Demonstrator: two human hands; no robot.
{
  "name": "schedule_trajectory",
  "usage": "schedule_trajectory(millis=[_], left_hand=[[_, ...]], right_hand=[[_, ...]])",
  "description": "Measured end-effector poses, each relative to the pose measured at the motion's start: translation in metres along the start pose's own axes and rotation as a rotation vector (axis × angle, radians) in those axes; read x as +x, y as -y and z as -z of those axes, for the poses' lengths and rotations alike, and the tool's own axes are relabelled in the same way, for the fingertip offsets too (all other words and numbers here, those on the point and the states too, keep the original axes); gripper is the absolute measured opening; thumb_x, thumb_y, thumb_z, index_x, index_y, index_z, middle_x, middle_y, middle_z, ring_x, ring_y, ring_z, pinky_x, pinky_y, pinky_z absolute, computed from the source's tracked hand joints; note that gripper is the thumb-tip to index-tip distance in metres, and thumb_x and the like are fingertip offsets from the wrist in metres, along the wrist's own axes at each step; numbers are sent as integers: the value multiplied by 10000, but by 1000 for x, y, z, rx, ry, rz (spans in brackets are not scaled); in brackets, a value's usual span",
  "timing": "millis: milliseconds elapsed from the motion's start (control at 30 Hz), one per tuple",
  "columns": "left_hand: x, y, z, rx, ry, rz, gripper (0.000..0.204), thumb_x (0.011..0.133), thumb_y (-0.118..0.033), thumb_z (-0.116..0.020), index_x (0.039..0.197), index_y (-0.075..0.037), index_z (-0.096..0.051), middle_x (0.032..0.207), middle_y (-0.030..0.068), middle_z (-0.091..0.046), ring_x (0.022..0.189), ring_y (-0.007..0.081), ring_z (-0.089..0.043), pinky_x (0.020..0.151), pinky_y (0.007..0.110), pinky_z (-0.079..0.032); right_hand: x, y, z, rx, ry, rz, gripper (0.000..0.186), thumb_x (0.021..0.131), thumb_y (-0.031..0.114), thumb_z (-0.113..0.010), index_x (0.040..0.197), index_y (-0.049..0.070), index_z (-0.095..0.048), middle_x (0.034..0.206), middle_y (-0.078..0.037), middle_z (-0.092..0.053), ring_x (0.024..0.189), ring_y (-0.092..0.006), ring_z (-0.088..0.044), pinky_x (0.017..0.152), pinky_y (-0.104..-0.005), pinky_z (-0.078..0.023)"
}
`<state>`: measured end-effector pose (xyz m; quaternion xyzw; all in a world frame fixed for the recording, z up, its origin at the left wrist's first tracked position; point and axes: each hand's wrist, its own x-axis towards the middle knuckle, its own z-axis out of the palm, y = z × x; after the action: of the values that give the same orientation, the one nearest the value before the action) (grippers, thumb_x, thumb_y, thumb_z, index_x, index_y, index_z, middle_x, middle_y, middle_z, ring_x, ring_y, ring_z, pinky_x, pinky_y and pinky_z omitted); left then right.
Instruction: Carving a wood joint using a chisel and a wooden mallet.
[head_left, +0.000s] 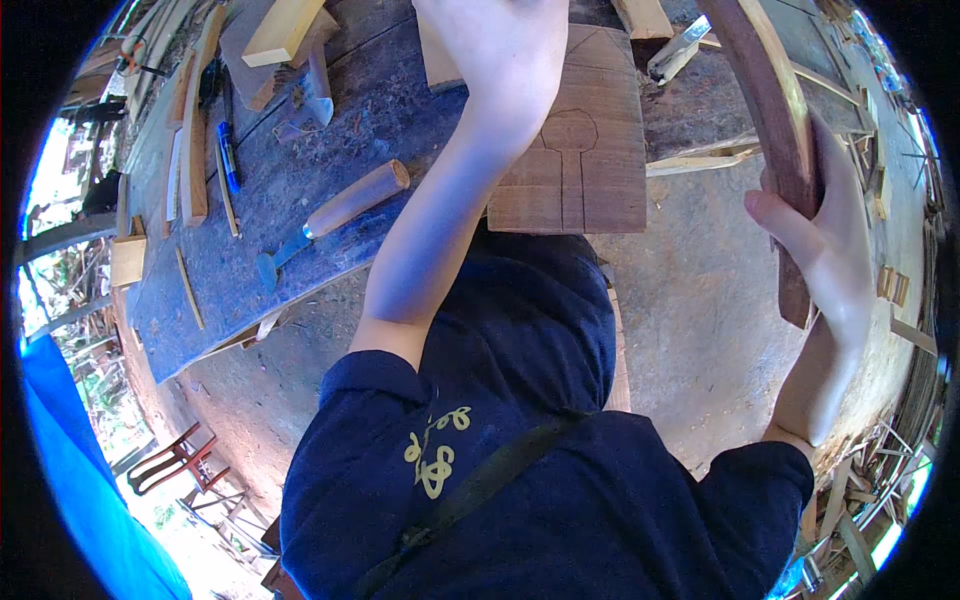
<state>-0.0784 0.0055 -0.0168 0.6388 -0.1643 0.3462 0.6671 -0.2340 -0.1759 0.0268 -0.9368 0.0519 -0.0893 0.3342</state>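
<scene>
My left hand (500,40) is at the top edge, over the upper part of a brown wooden board (605,170) with a pencil outline drawn on it; its fingers are out of frame. At the right, my right hand (810,240) grips a long dark wooden piece (760,90) that extends up past the top edge. On the bench left of my left forearm lies a chisel with a round wooden handle (355,195).
The worn bench (210,320) holds light wood strips (195,150), a blue pen (228,160) and offcuts. Below are a concrete floor (710,350) and a red-brown chair (175,460). A blue tarp (80,470) hangs at left; scrap wood (840,500) piles at right.
</scene>
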Motion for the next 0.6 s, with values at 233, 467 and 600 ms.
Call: schedule_trajectory(millis=[233, 467, 600], left_hand=[[0, -3, -4, 26, -12, -34, 180, 913, -116, -663, 988, 41, -616, 795, 82, -646, 750, 102, -586, 718, 283, -481], [-3, -6, 3, 113, 72, 51, 236, 909, -154, -687, 1042, 30, -621, 835, 105, -684, 795, 126, -639, 747, 297, -499], [-1, -2, 5, 54, 73, 6, 234, 911, -153, -684, 1040, 31, -618, 841, 101, -687, 796, 127, -641, 747, 296, -498]], right_hand=[[8, 6, 20, -149, -60, 126, 831, 705, 268, -753, 1387, -72, -420, 973, -134, -602, 831, -190, -600, 737, -294, -475], [-2, 27, 64, -328, -149, -85, 680, 780, 290, -722, 1368, 27, -503, 1088, -153, -642, 990, -189, -639, 869, -324, -504], [-6, 33, 61, -310, -131, -41, 684, 781, 274, -720, 1377, 29, -493, 1111, -155, -634, 1008, -199, -635, 882, -329, -501]])
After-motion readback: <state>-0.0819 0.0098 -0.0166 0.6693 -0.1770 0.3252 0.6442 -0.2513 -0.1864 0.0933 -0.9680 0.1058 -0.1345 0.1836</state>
